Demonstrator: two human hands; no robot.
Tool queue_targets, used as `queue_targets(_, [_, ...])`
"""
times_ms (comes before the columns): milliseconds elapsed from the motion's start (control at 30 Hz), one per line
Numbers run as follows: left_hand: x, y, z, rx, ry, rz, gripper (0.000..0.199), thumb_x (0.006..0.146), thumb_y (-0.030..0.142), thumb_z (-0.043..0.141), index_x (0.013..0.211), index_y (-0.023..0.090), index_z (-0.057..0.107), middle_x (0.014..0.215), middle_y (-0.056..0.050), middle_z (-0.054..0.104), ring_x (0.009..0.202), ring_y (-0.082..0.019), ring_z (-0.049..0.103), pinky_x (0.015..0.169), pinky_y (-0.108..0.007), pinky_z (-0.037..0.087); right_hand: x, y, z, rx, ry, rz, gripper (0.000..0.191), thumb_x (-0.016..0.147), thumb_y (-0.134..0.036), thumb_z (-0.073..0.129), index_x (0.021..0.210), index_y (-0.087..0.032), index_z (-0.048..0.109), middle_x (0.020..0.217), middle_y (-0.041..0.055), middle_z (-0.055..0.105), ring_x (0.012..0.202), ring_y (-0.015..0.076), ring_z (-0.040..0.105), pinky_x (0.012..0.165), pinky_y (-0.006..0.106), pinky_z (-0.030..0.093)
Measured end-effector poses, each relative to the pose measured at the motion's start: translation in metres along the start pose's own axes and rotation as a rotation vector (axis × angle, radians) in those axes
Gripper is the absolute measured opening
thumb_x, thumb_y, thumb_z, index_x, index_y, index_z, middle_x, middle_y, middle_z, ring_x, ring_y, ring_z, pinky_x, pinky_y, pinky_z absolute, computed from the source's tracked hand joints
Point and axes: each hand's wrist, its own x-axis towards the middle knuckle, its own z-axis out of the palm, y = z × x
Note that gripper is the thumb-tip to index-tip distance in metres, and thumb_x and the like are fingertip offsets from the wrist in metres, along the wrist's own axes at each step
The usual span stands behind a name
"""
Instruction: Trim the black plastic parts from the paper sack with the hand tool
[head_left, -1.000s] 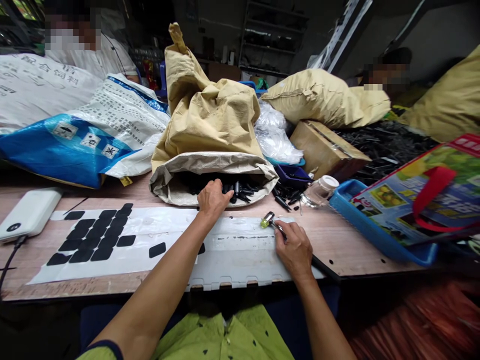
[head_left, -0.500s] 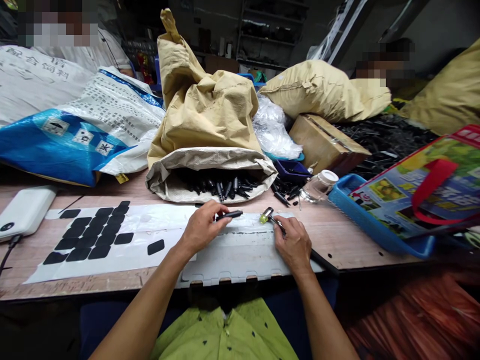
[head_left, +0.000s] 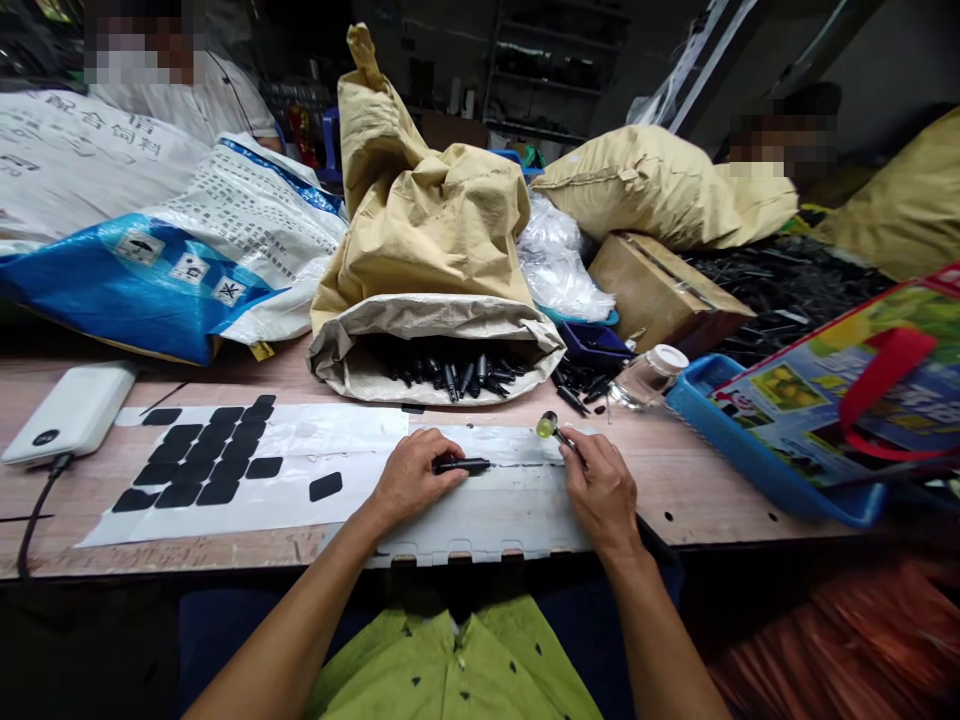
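Note:
My left hand (head_left: pixel 417 474) is closed on a black pen-shaped piece (head_left: pixel 469 464), which lies level over the pale board (head_left: pixel 450 515). In my right hand (head_left: pixel 600 487) is the handle of a small hammer (head_left: pixel 547 426) with a yellow-green face; its head is raised over the board's right part. Behind my hands, the open mouth of a tan sack (head_left: pixel 431 235) shows several black pieces (head_left: pixel 466 374). To the left, black rounded patches (head_left: pixel 216 468) lie on a white sheet (head_left: pixel 292 520).
A white power bank (head_left: pixel 75 410) with a cable lies at far left. Right of the sack are a clear jar (head_left: pixel 651 374), a cardboard box (head_left: pixel 660 295) and a blue tray (head_left: pixel 750 440) holding a colourful bag (head_left: pixel 847 400). Two people are partly visible behind the sacks.
My left hand and the black piece have lowered toward the board. The hammer's head has turned, showing its yellow-green face more toward the camera. The whole view has shifted slightly.

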Motion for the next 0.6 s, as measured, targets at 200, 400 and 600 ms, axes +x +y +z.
queue_targets(200, [0.0, 0.0, 0.001, 0.015, -0.003, -0.003, 0.013, 0.082, 0.028, 0.074, 0.095, 0.024, 0.076, 0.088, -0.002, 0.068, 0.091, -0.022, 0.058, 0.083, -0.034, 0.043, -0.003, -0.058, -0.012, 0.364, -0.154, -0.077, 0.03, 0.103, -0.03, 0.048, 0.126, -0.025, 0.067, 0.104, 0.0072, 0.07, 0.099, 0.0197, 0.066, 0.09, 0.033, 0.053])
queue_targets(400, [0.0, -0.001, 0.001, 0.009, -0.011, -0.013, 0.016, 0.081, 0.026, 0.076, 0.097, 0.026, 0.078, 0.089, -0.002, 0.068, 0.092, -0.022, 0.059, 0.085, -0.034, 0.044, -0.011, -0.083, -0.011, 0.45, -0.229, -0.129, 0.031, 0.103, -0.025, 0.048, 0.129, -0.026, 0.066, 0.103, 0.0064, 0.07, 0.097, 0.0183, 0.066, 0.088, 0.031, 0.054])
queue_targets(600, [0.001, -0.003, 0.002, 0.014, -0.024, -0.031, 0.012, 0.082, 0.027, 0.076, 0.094, 0.025, 0.078, 0.091, -0.002, 0.068, 0.093, -0.021, 0.06, 0.084, -0.033, 0.044, -0.018, -0.09, -0.008, 0.368, -0.356, -0.145, 0.036, 0.103, -0.022, 0.048, 0.134, -0.029, 0.064, 0.101, 0.0046, 0.068, 0.095, 0.0176, 0.065, 0.084, 0.029, 0.052])
